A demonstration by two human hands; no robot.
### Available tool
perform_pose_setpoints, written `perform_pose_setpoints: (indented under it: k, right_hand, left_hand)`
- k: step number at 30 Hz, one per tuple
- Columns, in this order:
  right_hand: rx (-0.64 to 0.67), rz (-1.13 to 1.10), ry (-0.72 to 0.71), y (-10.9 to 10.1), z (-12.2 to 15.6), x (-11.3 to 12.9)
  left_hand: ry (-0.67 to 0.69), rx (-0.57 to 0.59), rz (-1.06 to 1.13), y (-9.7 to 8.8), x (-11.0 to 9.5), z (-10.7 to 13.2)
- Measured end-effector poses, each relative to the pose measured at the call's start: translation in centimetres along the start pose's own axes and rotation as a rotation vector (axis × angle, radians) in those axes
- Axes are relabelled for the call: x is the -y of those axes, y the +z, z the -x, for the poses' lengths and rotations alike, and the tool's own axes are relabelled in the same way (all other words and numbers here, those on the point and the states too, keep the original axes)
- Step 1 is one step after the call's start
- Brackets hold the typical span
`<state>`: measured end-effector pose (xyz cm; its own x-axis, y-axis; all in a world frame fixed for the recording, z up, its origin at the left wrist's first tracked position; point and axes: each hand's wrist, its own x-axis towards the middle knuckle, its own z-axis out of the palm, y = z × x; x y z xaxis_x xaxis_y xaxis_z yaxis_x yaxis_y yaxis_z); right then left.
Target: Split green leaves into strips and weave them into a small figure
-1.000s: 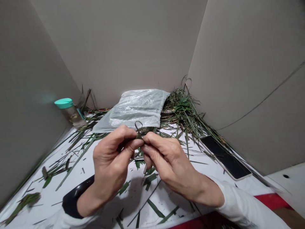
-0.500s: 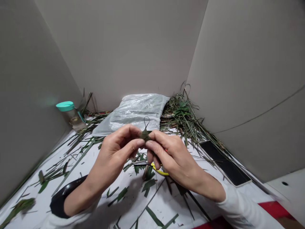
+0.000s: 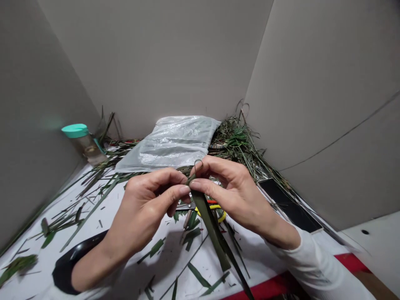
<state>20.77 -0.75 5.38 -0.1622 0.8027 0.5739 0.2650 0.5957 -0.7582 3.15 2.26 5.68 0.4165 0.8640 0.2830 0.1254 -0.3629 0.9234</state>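
Between both hands is a folded green leaf strip [image 3: 210, 227] with a small thin loop at its top and long tails hanging down toward me. My left hand [image 3: 153, 196] pinches its folded part between thumb and forefinger. From the other side, my right hand [image 3: 229, 187] pinches the same fold, its fingertips close to the left thumb. Behind the hanging tails lie scissors [image 3: 222, 211] with yellow and orange handles, partly hidden by the strip and my right hand. Cut leaf scraps [image 3: 191, 235] are scattered on the white tabletop [image 3: 125, 258] below.
A clear plastic sheet [image 3: 175, 137] lies at the back, beside a heap of leaf strips [image 3: 237, 139]. At the back left stands a bottle with a turquoise lid [image 3: 76, 130]. A phone [image 3: 290, 204] rests on the right. Grey walls [image 3: 156, 54] enclose the table.
The leaf piece has been turned, so its long tails now show hanging down toward me. My right hand has shifted its pinch slightly upward. The whole view has shifted a little.
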Motion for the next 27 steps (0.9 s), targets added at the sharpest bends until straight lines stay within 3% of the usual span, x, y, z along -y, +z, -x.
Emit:
perform_pose_setpoints:
  k: [4, 8, 14, 20, 27]
  right_hand:
    - [0.022, -0.017, -0.103, -0.1, 0.1, -0.5]
    - [0.056, -0.064, -0.189, -0.2, -0.2, -1.1]
    - [0.04, -0.002, -0.049, -0.6, -0.9, -1.2]
    - [0.166, 0.117, 0.081, -0.7, -0.6, -0.4]
    - [0.251, 0.079, 0.188, 0.1, 0.2, -0.1]
  left_hand:
    - [-0.165, 0.134, 0.257, -0.2, 0.1, 0.0]
    - [-0.266, 0.183, 0.41, -0.1, 0.4, -0.4]
    - [-0.145, 0.068, 0.327, 0.3, 1.0, -0.6]
    - [-0.029, -0.037, 0.23, 0.5, 1.4, -0.3]
    - [0.078, -0.078, 0.027, 0.5, 1.2, -0.2]
